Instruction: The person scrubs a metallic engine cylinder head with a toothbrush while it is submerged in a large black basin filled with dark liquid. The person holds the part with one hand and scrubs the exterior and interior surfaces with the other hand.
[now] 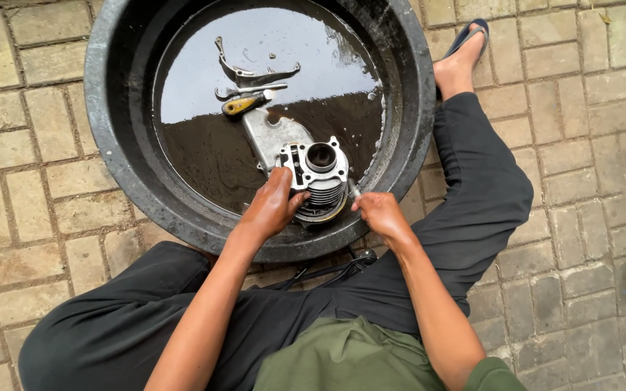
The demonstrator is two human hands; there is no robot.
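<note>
A finned metal engine cylinder (319, 174) with a round bore stands tilted at the near side of a big black basin (117, 108) filled with dark oily liquid. My left hand (272, 205) grips the cylinder's left side. My right hand (380, 213) is closed on a small tool or brush handle (354, 190) that touches the cylinder's right side. A flat metal cover plate (273, 137) lies in the liquid just behind the cylinder.
Further back in the basin lie a yellow-handled tool (244, 105) and curved metal levers (255, 72). The basin sits on brick paving (23, 181). My legs in dark trousers bend around it, with a sandalled foot (461, 54) at the right.
</note>
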